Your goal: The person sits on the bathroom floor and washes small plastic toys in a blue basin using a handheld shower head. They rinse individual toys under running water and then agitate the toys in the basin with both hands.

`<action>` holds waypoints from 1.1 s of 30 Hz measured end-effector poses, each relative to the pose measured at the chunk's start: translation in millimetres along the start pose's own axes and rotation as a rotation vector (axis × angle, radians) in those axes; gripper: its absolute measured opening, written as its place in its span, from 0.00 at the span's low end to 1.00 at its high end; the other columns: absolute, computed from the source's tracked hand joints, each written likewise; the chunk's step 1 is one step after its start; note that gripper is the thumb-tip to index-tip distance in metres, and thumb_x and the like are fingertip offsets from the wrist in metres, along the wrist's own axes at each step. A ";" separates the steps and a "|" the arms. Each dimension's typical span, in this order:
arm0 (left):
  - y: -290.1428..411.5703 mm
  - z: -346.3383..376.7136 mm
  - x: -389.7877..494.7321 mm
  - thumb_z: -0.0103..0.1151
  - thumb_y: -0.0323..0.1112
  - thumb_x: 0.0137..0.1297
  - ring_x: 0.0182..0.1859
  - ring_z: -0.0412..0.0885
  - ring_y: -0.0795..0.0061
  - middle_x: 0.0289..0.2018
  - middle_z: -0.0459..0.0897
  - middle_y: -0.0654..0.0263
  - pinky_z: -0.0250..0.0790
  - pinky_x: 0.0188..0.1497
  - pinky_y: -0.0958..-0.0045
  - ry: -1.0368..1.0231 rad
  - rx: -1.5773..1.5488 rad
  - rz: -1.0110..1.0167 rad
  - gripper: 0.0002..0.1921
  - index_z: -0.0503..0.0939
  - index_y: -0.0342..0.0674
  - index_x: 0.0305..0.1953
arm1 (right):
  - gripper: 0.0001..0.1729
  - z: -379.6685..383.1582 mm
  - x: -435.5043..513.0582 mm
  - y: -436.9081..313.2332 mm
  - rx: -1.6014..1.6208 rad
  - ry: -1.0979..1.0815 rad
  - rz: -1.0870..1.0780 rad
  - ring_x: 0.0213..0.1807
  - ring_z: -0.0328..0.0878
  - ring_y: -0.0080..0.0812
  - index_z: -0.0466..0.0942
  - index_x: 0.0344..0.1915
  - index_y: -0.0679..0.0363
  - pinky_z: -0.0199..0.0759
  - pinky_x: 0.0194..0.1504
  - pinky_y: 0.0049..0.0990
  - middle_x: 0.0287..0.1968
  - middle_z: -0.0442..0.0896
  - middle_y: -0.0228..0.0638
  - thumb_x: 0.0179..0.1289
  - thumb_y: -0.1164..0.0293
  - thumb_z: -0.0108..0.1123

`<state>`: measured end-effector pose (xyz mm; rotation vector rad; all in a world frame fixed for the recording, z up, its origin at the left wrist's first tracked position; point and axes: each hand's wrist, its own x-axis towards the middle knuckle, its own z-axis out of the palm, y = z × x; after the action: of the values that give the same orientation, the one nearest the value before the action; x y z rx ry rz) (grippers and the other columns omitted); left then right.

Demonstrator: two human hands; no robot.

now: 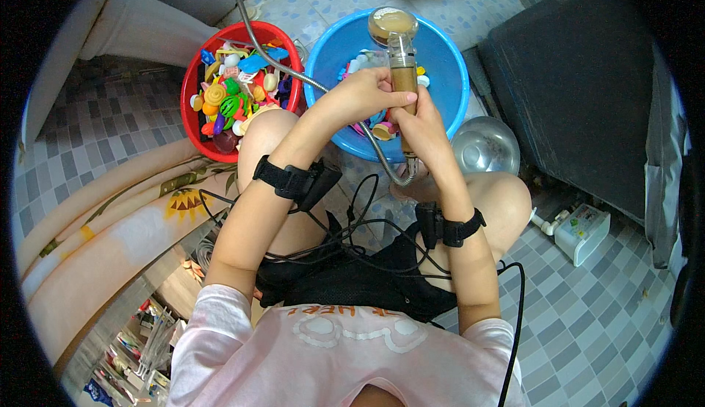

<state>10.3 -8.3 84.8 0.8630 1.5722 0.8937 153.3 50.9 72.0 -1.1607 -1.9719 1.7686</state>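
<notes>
Both my hands are on a handheld shower head (405,79) with a brownish see-through handle, over a blue plastic basin (460,95). My left hand (372,90) grips it from the left side, its thumb across the handle. Lower on the handle, my right hand (421,120) closes round it. A flexible metal shower hose (286,70) runs from the handle's lower end up to the top left. Small colourful plastic toys (380,116) lie in the blue basin, partly hidden by my hands. No water is seen coming from the shower head.
A red basin (188,95) heaped with toy food (228,98) stands left of the blue one. A clear round bowl (484,145) sits near my right knee. Black cables (352,236) cross my lap. A dark padded block (567,93) and a white box (582,233) are on the right.
</notes>
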 end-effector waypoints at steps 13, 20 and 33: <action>7.9 -8.7 -2.0 0.60 0.41 0.66 0.43 0.78 0.82 0.41 0.83 0.67 0.70 0.47 0.79 -0.060 -0.142 0.049 0.21 0.75 0.33 0.55 | 0.20 -5.7 6.6 0.2 0.176 0.088 0.036 0.25 0.75 0.25 0.69 0.48 0.64 0.68 0.26 0.25 0.28 0.78 0.35 0.53 0.76 0.57; 3.9 -21.3 0.4 0.52 0.34 0.70 0.53 0.77 0.76 0.50 0.81 0.60 0.68 0.57 0.75 0.133 -0.030 0.041 0.17 0.74 0.32 0.55 | 0.20 -13.0 10.3 4.4 0.234 0.223 0.039 0.23 0.74 0.26 0.69 0.44 0.65 0.68 0.26 0.26 0.27 0.77 0.36 0.46 0.78 0.56; 10.5 -20.4 -3.6 0.50 0.34 0.71 0.53 0.78 0.75 0.53 0.79 0.61 0.69 0.55 0.73 0.122 -0.061 -0.008 0.16 0.74 0.36 0.56 | 0.24 -14.3 7.3 -3.1 0.435 -0.006 0.128 0.20 0.71 0.25 0.70 0.47 0.64 0.66 0.22 0.24 0.27 0.74 0.34 0.45 0.80 0.53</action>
<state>-8.4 -8.9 98.5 0.7704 1.6426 0.9992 156.7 66.5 75.9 -1.1449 -1.4339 2.1237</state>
